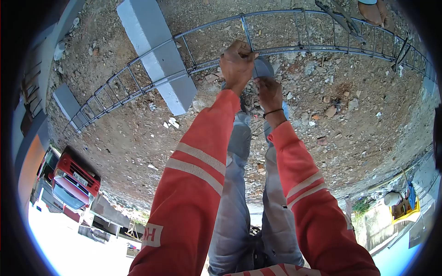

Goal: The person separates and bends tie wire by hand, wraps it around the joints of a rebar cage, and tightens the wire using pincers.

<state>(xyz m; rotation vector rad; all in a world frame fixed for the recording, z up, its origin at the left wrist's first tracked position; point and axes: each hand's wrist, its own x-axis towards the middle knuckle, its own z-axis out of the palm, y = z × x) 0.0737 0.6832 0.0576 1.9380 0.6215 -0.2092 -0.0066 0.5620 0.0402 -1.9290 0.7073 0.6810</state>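
Observation:
A long steel rebar cage (281, 51) arches across the upper view, with thin cross ties between its bars. My left hand (237, 63) is closed at its near bar, beside a cross tie (247, 33); what its fingers hold is hidden. Just below and to the right, my right hand (270, 95) is pinched closed, clear of the cage bars. Anything between its fingertips is too small to make out. A grey shoe (264, 67) shows between and beyond my hands.
The cage crosses a long grey block (159, 57) and a smaller block (69, 102) at left. Rubble covers the ground (340, 96). Dark bars (343, 20) lie across it, near another person's bare skin (372, 12). A red car (76, 181) stands lower left.

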